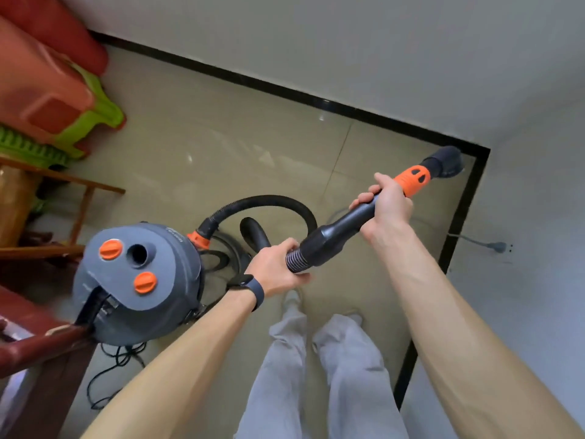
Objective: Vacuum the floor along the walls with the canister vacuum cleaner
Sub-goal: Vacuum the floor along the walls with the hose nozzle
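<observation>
Corner step in hand, by the look of it: nozzle (pixel 446 160) low over the floor (pixel 221 137) at the junction of the two black skirting boards (pixel 285 90), right grip (pixel 386 204) clamped round the black tube (pixel 342 223) just behind the orange collar (pixel 414 179), left grip (pixel 275 267) wrapped round the ribbed hose (pixel 285 201) at its cuff, grey canister (pixel 136 280) standing on the floor to the left, near the feet. Next, probably, drawing the nozzle back along the right-hand skirting, minding the plug lead (pixel 468 239) by that wall and towing the canister behind. Faint pale lettering on the canister near the hose socket, too blurred to read.
</observation>
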The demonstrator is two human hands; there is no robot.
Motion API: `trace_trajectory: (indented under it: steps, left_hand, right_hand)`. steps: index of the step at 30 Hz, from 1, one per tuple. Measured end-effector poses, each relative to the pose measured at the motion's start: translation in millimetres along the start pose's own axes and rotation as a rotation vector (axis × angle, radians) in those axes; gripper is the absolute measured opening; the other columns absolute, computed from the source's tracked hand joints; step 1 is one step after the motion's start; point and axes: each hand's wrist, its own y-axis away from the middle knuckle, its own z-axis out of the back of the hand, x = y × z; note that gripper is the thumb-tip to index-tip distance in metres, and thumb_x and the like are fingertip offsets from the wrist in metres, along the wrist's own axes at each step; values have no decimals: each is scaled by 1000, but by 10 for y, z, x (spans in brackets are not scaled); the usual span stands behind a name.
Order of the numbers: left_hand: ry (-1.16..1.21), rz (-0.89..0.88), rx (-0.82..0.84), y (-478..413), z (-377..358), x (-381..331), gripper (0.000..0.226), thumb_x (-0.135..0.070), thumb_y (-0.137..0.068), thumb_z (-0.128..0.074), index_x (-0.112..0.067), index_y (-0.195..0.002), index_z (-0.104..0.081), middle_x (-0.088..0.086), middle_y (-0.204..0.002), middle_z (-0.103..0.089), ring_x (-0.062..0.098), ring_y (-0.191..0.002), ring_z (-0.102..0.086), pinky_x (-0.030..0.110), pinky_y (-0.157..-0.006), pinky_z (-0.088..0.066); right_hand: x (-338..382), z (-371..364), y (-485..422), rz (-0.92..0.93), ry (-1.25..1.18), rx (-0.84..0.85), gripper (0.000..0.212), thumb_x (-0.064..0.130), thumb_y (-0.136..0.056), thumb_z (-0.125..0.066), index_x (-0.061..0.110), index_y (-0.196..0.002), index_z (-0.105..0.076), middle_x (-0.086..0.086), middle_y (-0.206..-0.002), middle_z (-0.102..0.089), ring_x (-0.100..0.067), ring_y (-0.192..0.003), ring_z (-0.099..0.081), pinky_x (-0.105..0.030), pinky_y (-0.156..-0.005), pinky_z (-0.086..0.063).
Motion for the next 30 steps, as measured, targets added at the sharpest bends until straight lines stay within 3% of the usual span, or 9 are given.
trace_trajectory:
  steps: [2,5,9,11,15,17,21,27,30]
  left_hand:
    - [-66,15,21,230,108,240,28,-38,-71,-71,-28,-94,-60,-7,-82,-66,16,-76,-64,34,-67,-55]
    - [-76,3,28,511,261,468,24,-33,-71,-69,-27,-94,-64,-7,-86,-67,18,-80,-64,32,-68,-53]
    - [-101,-33,107,839,479,510,20,-33,-67,-68,-23,-80,-56,-7,-74,-61,18,-72,-60,28,-58,-44]
    - [-73,-32,177,988,622,491,22,-37,-61,-64,-23,-73,-53,-7,-69,-60,18,-68,-59,32,-58,-47]
    - [150,27,195,1182,895,403,18,-32,-55,-67,-22,-56,-52,-9,-50,-56,6,-47,-50,24,-49,-39]
    - [132,-6,253,1249,953,278,22,-25,-62,-72,-20,-53,-53,-8,-46,-56,7,-41,-49,20,-48,-38]
    - [7,-109,294,1361,958,-32,19,-26,-72,-72,-20,-64,-57,-6,-53,-61,10,-46,-56,17,-46,-40]
    - [-166,-216,253,1585,770,-168,39,-48,-72,-76,-22,-95,-59,-3,-86,-65,19,-80,-62,31,-69,-50]
    - [-100,-195,235,1764,563,-159,46,-40,-70,-79,-19,-102,-54,0,-92,-64,20,-85,-61,33,-73,-52]
  right_hand:
    - [18,-44,219,6,27,6,32,8,-95,-61,12,-70,-43,1,-46,-42,-14,-36,-42,-24,-47,-40]
    - [-40,-128,504,37,98,7,31,6,-94,-61,12,-69,-43,1,-52,-42,-15,-40,-42,-26,-46,-40]
    - [-96,-85,826,49,142,-35,35,7,-94,-58,13,-64,-42,-2,-45,-42,-19,-39,-42,-23,-45,-42]
    - [-53,16,933,38,145,-19,37,9,-97,-56,13,-63,-41,-3,-44,-45,-22,-42,-46,-21,-45,-46]
    - [-155,292,1173,-16,-109,73,27,11,-97,-64,12,-71,-55,-2,-59,-59,-18,-51,-64,-24,-54,-54]
    - [-319,404,1305,-50,-241,120,23,14,-96,-68,12,-74,-58,0,-65,-61,-15,-56,-67,-26,-58,-57]
    - [-586,552,1582,-93,-298,192,18,26,-98,-67,12,-90,-60,3,-75,-64,-14,-70,-67,-42,-95,-57]
    - [-719,834,1821,-72,-214,224,29,36,-97,-67,10,-103,-55,1,-77,-58,-17,-70,-66,-50,-96,-57]
    - [-860,910,1961,-30,-89,166,38,30,-90,-76,11,-116,-56,-2,-75,-57,-17,-60,-66,-42,-69,-62]
